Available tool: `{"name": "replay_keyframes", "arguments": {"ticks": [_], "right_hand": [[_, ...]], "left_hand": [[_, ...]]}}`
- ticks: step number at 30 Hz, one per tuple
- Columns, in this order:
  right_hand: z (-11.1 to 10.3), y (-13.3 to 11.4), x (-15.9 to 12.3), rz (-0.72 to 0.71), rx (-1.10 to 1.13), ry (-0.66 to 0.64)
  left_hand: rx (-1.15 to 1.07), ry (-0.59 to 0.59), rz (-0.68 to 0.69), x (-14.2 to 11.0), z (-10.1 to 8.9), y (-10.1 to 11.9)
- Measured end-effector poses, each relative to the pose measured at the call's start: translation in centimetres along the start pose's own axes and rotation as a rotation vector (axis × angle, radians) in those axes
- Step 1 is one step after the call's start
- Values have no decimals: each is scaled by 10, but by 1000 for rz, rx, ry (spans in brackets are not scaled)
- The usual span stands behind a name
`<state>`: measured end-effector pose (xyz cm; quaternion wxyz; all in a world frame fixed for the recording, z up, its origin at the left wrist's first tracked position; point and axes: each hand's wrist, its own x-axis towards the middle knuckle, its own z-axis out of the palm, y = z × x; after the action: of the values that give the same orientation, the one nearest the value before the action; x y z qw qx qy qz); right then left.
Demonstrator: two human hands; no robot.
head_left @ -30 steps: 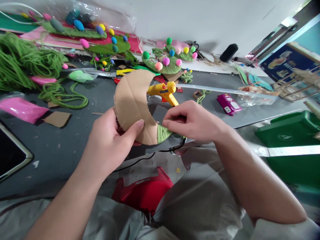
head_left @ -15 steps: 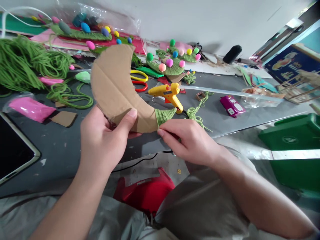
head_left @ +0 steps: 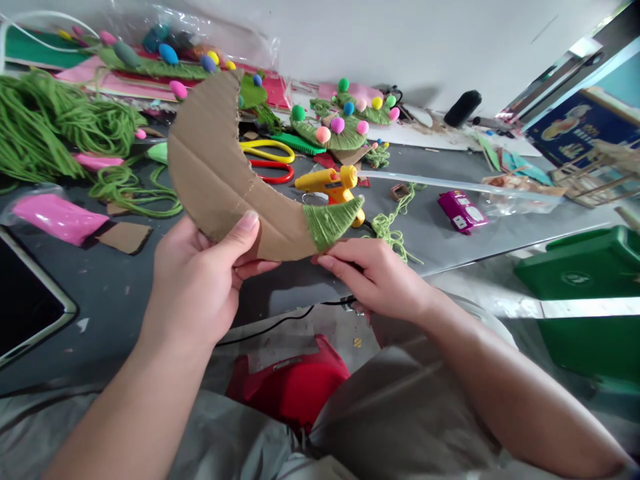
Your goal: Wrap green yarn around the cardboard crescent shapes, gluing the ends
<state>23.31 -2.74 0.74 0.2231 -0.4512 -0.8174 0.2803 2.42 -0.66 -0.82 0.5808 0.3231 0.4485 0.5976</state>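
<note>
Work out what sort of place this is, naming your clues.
Likely a craft workspace: a cardboard crescent has one tip wrapped in green yarn, a yellow glue gun lies on the table, and a yarn heap sits at the view's left.

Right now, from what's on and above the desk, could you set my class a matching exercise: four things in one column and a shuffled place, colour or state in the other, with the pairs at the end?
Things
1. Cardboard crescent
2. Green yarn wrapping
3. Hot glue gun
4. Scissors

Descriptions
A. One handle yellow, the other red
B. Gripped by the left hand
C. Long clear stick at its back end
D. Covers one tip, near the right hand

Pairs: 1-B, 2-D, 3-C, 4-A
</note>
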Motion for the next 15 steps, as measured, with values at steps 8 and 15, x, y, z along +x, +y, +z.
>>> {"name": "replay_keyframes", "arguments": {"ticks": [8, 15], "right_hand": [[-12, 18, 1, -133, 78, -29], [-25, 27, 9, -161, 105, -132]], "left_hand": [[31, -145, -107, 0, -5, 4], [172, -217, -119, -3, -8, 5]]}}
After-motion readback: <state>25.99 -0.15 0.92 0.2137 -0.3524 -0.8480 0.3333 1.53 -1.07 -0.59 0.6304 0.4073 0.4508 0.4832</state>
